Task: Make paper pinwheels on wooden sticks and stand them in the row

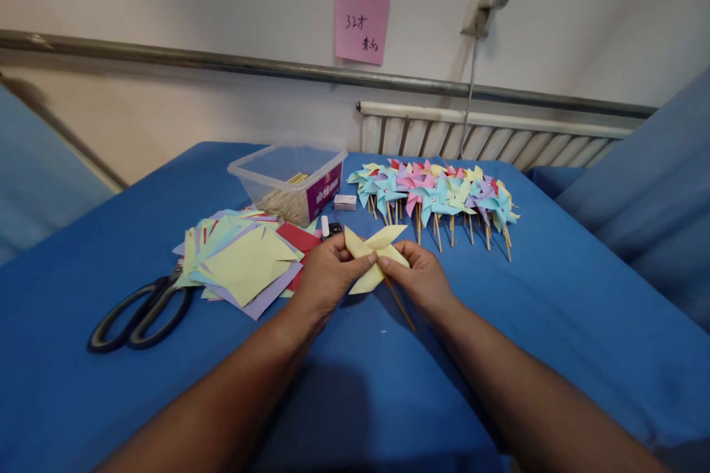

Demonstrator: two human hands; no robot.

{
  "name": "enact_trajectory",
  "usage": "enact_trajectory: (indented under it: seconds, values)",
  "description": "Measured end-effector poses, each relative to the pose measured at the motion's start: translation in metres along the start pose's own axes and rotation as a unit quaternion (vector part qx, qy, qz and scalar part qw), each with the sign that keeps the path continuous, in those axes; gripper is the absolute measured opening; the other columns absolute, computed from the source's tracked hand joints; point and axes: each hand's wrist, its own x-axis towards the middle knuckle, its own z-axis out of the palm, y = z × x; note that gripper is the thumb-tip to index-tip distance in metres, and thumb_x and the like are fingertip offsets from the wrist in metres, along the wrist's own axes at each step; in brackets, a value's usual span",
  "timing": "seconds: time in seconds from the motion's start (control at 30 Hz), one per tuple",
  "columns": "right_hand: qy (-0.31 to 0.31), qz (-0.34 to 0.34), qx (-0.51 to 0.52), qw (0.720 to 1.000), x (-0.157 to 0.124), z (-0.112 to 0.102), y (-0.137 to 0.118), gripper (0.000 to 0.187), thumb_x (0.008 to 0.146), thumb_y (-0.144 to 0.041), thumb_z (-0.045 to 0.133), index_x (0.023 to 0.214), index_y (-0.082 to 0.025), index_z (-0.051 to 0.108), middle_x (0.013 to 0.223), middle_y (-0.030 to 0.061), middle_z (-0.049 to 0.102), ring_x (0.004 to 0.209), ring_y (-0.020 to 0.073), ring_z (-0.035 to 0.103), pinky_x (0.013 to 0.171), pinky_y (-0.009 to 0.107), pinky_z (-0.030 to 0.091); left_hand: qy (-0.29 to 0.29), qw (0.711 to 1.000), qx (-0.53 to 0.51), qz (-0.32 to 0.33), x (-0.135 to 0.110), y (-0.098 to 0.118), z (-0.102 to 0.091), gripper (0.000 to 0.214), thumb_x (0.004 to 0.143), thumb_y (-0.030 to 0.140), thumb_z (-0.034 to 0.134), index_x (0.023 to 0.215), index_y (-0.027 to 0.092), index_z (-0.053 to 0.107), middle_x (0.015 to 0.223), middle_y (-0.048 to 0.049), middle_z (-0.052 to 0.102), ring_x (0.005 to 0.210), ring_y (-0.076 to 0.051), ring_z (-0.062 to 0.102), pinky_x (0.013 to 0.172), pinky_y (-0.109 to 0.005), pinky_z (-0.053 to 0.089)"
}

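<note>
A pale yellow paper pinwheel (387, 238) is held between both hands above the table. My left hand (328, 270) pinches its left side, with the thumb close to the centre. On the other side my right hand (422, 275) grips the pinwheel, its thumb also pressed near the middle. A thin wooden stick (400, 306) slants down toward me from behind the paper. The thumbs hide the pinwheel's centre. Just beyond my left hand lie a small dark object (334, 229) and a white piece (325, 226) that I cannot make out.
Cut coloured paper squares (249, 266) lie in a pile at left, partly over black-handled scissors (138, 314). Behind stands a clear plastic tub (260, 181) holding sticks, beside a small white box (345, 202). Several finished pinwheels (435, 196) cluster at back right on the blue tablecloth (555, 325).
</note>
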Motion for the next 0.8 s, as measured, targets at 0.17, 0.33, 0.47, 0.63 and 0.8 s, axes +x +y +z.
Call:
enact_trajectory:
  seconds: [0.17,0.33,0.47,0.63,0.8]
  values:
    - [-0.009,0.006,0.020,1.000,0.005,0.001,0.006,0.031,0.064,-0.038,0.076,0.073,-0.016,0.056,0.062,-0.0033,0.060,0.053,0.0082,0.048,0.053,0.022,0.037,0.008,1.000,-0.019,-0.004,0.004,-0.003,-0.002,0.041,0.053,0.025,0.082,0.089,0.014,0.065,0.079,-0.0058,0.073,0.065,-0.019,0.067,0.061,-0.029,0.051]
    - [-0.008,0.000,0.048,0.999,0.011,0.003,0.011,0.030,0.067,-0.037,0.073,0.073,-0.016,0.054,0.057,-0.0048,0.058,0.049,0.0069,0.044,0.050,0.020,0.034,0.019,0.999,-0.028,0.000,0.010,-0.003,0.001,0.039,0.058,0.026,0.080,0.091,0.013,0.064,0.081,-0.0070,0.073,0.068,-0.018,0.067,0.064,-0.028,0.052]
    - [0.013,-0.003,0.092,0.996,0.019,-0.002,0.012,0.032,0.063,-0.035,0.077,0.077,-0.015,0.056,0.062,-0.0036,0.061,0.052,0.0081,0.049,0.052,0.021,0.037,0.037,0.999,-0.024,-0.003,0.021,-0.002,0.011,0.038,0.057,0.025,0.080,0.088,0.012,0.064,0.077,-0.0063,0.072,0.063,-0.017,0.066,0.059,-0.026,0.050]
    - [0.035,0.019,0.158,0.987,0.029,-0.008,0.016,0.033,0.059,-0.033,0.079,0.078,-0.016,0.058,0.062,-0.0030,0.064,0.053,0.0107,0.054,0.056,0.024,0.042,0.020,0.999,-0.034,-0.016,0.038,-0.009,0.017,0.040,0.053,0.024,0.082,0.086,0.011,0.064,0.074,-0.0053,0.071,0.061,-0.017,0.065,0.058,-0.027,0.050]
    - [0.029,0.028,0.163,0.986,0.029,-0.007,0.018,0.030,0.059,-0.031,0.079,0.077,-0.018,0.058,0.064,-0.0027,0.064,0.055,0.0113,0.055,0.057,0.024,0.043,0.021,0.999,-0.036,-0.006,0.037,-0.016,0.011,0.039,0.056,0.028,0.081,0.086,0.012,0.063,0.069,-0.0033,0.070,0.057,-0.015,0.063,0.055,-0.025,0.048]
